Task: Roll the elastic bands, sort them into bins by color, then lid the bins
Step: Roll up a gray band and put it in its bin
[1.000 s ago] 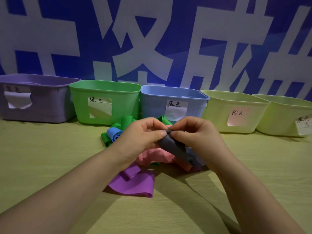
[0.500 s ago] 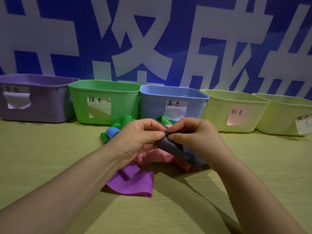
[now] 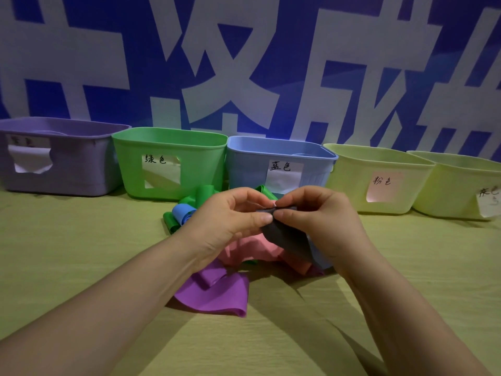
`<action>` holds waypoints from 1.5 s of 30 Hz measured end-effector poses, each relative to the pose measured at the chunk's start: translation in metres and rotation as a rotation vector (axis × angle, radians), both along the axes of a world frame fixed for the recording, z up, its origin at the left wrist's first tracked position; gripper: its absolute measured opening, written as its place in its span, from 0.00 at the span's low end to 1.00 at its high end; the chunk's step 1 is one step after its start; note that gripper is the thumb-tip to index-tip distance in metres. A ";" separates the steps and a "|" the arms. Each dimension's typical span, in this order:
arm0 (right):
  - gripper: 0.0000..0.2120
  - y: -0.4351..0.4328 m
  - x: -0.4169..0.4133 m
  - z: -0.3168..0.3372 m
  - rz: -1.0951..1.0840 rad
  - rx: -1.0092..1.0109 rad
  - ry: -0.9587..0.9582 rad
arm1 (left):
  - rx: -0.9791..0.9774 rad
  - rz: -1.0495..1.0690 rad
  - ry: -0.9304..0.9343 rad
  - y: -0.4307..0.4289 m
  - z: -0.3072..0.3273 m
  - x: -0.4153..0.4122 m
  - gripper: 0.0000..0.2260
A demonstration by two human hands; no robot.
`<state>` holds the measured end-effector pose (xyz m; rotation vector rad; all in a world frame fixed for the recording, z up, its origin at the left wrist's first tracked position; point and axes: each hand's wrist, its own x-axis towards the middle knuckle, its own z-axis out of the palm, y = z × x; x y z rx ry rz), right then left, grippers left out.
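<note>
Head view — I see the left hand (image 3: pixel 230 215) and right hand (image 3: pixel 314 215) both pinching the top edge of the grey band (image 3: pixel 287 237), held above the pile of bands (image 3: pixel 244 256) on the table (image 3: pixel 67 253) — in front of the blue bin (image 3: pixel 252 169).

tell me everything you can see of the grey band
The grey band is a dark, matte, thin strip that looks rubbery. Its top end, which looks folded over, is pinched between the left hand and the right hand. The rest hangs down and to the right in front of the pink band. Whether its lower end touches the pile is unclear.
</note>
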<state>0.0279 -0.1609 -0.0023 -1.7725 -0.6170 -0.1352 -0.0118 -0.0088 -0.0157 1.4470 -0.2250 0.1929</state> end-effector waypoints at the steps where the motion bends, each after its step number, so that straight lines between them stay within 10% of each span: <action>1: 0.13 0.000 -0.001 0.000 0.004 0.007 -0.007 | -0.014 -0.031 0.025 0.001 0.000 0.000 0.05; 23: 0.07 -0.004 0.003 0.003 0.101 0.074 0.111 | 0.121 0.045 -0.112 0.002 0.005 -0.001 0.15; 29: 0.10 -0.016 -0.001 0.011 0.257 -0.028 0.184 | 0.422 -0.136 -0.098 0.009 0.016 -0.010 0.27; 36: 0.16 -0.020 -0.003 0.013 0.363 -0.184 0.217 | 1.063 0.038 -0.507 0.003 0.012 -0.012 0.34; 45: 0.18 -0.024 -0.005 0.018 0.407 -0.145 0.255 | 0.775 0.023 -0.420 0.003 0.007 -0.010 0.27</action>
